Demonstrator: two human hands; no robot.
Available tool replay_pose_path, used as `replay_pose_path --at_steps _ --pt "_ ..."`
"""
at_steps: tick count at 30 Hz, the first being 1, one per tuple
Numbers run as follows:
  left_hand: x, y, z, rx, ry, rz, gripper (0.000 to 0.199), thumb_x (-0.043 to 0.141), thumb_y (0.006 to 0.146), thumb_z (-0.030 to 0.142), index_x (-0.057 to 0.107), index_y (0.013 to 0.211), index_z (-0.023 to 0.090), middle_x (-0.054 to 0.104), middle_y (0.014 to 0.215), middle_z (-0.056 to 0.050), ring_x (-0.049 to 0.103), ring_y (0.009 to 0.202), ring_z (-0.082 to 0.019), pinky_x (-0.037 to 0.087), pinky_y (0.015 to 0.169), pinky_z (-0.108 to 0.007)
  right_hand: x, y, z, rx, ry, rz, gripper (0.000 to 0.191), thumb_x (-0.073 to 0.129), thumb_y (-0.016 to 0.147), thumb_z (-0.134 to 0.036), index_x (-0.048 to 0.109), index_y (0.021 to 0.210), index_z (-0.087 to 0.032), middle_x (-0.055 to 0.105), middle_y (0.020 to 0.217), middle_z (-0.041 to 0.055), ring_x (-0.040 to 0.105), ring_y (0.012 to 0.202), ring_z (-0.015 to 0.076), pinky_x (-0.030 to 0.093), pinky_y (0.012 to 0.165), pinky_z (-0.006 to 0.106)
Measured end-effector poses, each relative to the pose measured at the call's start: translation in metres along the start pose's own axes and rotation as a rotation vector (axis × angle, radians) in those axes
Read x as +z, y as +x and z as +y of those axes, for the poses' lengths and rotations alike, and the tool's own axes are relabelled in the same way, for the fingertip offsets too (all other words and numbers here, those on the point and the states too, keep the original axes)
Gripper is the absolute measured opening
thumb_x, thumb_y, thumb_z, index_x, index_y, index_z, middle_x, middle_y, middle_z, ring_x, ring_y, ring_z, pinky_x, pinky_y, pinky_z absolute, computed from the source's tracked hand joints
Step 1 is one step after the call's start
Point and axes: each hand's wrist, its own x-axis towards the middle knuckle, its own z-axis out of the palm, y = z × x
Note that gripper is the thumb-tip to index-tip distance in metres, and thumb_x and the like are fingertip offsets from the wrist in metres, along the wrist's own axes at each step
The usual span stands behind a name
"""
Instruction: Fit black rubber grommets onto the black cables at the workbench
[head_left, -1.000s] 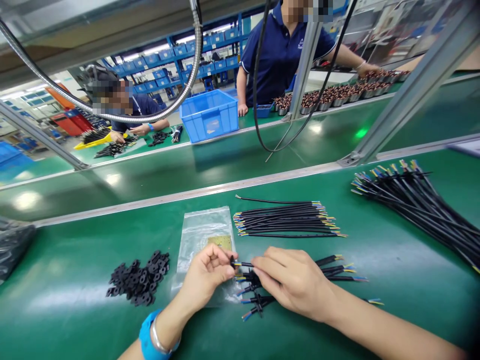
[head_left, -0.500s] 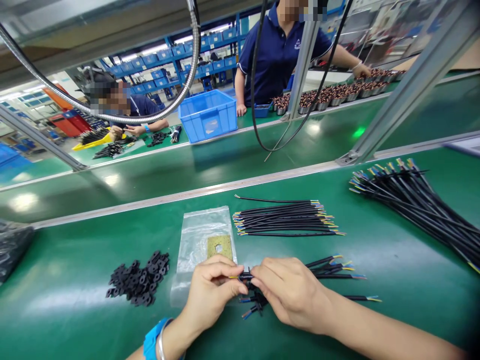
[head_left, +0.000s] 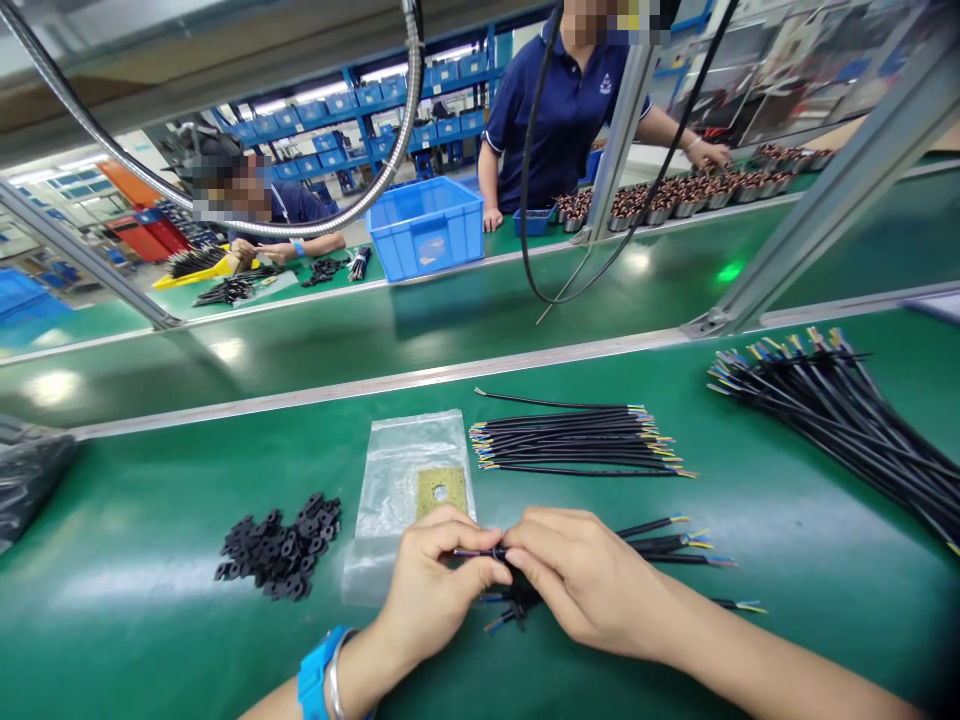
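Note:
My left hand [head_left: 442, 580] pinches the wire end of a black cable, whose thin wires stick out to the left between thumb and forefinger. Right beside it, fingertips nearly touching, my right hand [head_left: 592, 585] is closed on the same cable. A small black part at the fingertips is mostly hidden. Under my hands lie black cables with black parts on them [head_left: 517, 605], their other ends [head_left: 682, 545] showing past my right hand. A pile of small black clips [head_left: 281, 548] sits to the left. Behind my left hand are a clear plastic bag [head_left: 390, 460] and a yellowish square pad [head_left: 441, 490].
A row of black cables [head_left: 570, 440] lies behind my hands, and a large cable bundle [head_left: 840, 410] at the right. Beyond the metal rail [head_left: 420, 380] stands a blue bin [head_left: 426, 232]. Two people work across the line. A dark bag [head_left: 30, 485] is at the left edge.
The view has shifted slightly. My fingertips have closed further around the cable, covering more of the black part. Across the line, one person's hand has moved a little over the copper-coloured parts.

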Motion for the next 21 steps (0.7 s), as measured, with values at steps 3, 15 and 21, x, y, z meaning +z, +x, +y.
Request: replay_pose_path --at_steps 3,15,21 --pt "0.003 -0.003 -0.001 0.067 0.027 -0.01 0.013 0.084 0.066 0.024 0.077 0.076 0.02 0.07 0.07 -0.003 0.064 0.067 -0.014 0.052 0.064 -0.023 0.003 0.0 -0.002 -0.045 -0.002 0.032 0.027 0.032 0.097 -0.016 0.048 0.074 -0.018 0.043 0.066 -0.0006 0.037 0.058 0.0131 0.028 0.056 0.028" --pt "-0.103 0.035 -0.001 -0.08 0.781 -0.223 0.045 0.064 0.083 0.045 0.063 0.12 0.021 0.063 0.125 -0.01 0.057 0.115 -0.026 0.043 0.102 -0.041 0.005 -0.004 0.032 0.158 -0.269 -0.173 0.02 0.041 0.095 -0.018 0.061 0.089 -0.018 0.056 0.084 0.0053 0.05 0.077 0.0186 0.037 0.069 0.03" --pt "-0.191 0.035 -0.037 -0.454 1.231 -0.172 0.041 0.054 0.082 0.033 0.062 0.119 0.016 0.065 0.12 -0.015 0.061 0.11 -0.03 0.046 0.093 -0.04 0.003 -0.004 0.029 0.2 -0.2 -0.325 0.021 0.043 0.095 -0.018 0.062 0.086 -0.02 0.062 0.084 0.0032 0.054 0.08 0.018 0.041 0.072 0.03"
